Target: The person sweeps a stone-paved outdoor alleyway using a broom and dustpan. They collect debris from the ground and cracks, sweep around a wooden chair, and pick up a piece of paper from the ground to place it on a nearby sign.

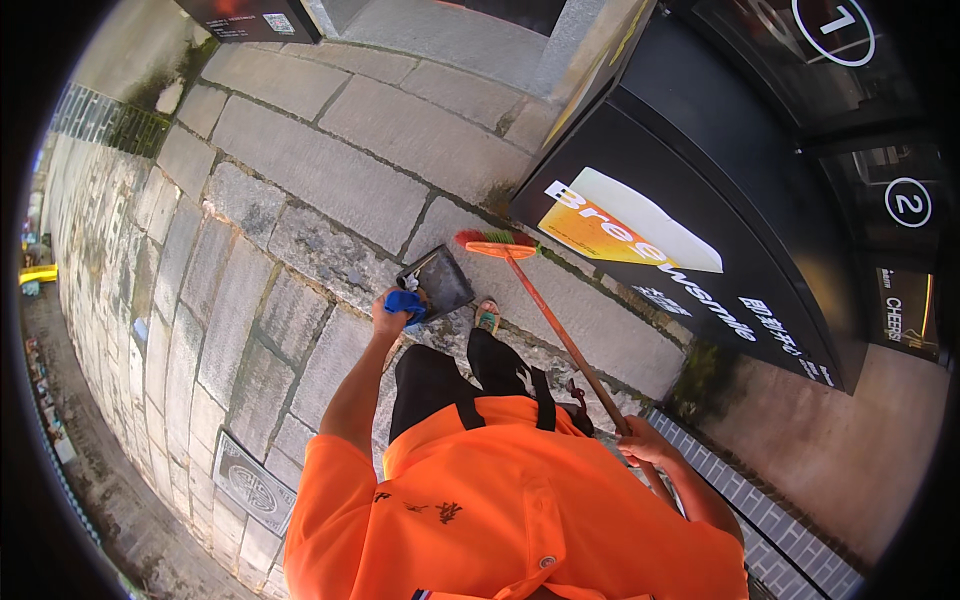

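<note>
Head view: I look down on the paving past an orange shirt, with both hands in sight. What matters most is how the broom lies to the dustpan. The broom head rests on the paving just beside the pan's upper right side, near the left corner of the black cabinet; I make out a narrow gap between them. Its red shaft is the long axis, slanting from the head down to the right, with the right hand on its upper part.

That hand is curled round the shaft, close to the body's right side, elbow bent, the forearm coming in from the lower right. I can't see where every finger sits.

Forward and to the left, the left hand is the nearer of the 2 to the dustpan, at its left edge. The arm reaches well out, and the fingers close on a blue bundle; whether they also grip a pan handle, I cannot tell. Small pale scraps show by the pan's left edge. Below its right corner, 1 sandalled foot stands on the paving.
</note>
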The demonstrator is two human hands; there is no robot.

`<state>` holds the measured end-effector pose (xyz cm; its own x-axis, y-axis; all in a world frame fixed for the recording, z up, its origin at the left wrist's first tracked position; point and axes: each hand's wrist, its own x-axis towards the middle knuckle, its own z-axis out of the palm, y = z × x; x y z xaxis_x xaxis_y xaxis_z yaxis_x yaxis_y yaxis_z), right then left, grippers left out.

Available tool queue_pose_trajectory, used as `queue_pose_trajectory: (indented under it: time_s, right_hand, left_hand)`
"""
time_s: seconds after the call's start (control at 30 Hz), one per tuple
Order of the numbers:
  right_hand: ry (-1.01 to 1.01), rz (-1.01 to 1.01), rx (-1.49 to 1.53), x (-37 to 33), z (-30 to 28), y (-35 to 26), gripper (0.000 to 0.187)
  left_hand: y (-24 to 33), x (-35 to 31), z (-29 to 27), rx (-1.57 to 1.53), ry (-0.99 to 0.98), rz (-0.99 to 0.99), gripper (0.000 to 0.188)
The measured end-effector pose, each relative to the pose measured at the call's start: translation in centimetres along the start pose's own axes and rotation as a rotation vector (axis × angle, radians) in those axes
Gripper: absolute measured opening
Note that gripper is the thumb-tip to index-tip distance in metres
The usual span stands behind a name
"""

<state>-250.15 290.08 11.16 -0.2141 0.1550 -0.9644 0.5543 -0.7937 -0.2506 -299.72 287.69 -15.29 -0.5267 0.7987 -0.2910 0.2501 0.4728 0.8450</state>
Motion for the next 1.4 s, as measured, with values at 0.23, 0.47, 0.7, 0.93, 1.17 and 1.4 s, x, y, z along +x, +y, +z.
queue_pose_trajectory:
  time_s: [0.23,0.47,0.7,0.93,1.17,1.4]
  right_hand:
    - [0.288,0.081,0.306,-0.6,2.7,4.1,0.014]
    - [0.457,0.112,0.553,6.6,7.6,0.3,0.012]
    - [0.192,0.097,-0.177,13.4,23.2,-10.2,0.006]
    - [-0.069,0.119,0.203,5.9,24.3,-11.9,0.014]
    - [-0.02,0.039,0.351,2.3,24.6,-11.0,0.015]
    - [-0.012,-0.113,0.568,7.8,21.0,-19.1,0.012]
  left_hand:
    - [0.2,4.7,-1.9,0.107,-0.106,0.096,0.031]
    - [2.4,10.6,-3.7,0.141,-0.141,0.178,0.03]
    - [0.8,15.9,-3.3,0.073,-0.215,0.142,0.032]
    - [0.6,16.4,-5.2,0.03,-0.175,0.144,0.031]
    - [0.2,16.9,-10.0,-0.028,-0.205,0.151,0.029]
    - [-2.4,18.0,-12.3,-0.119,-0.008,0.013,0.034]
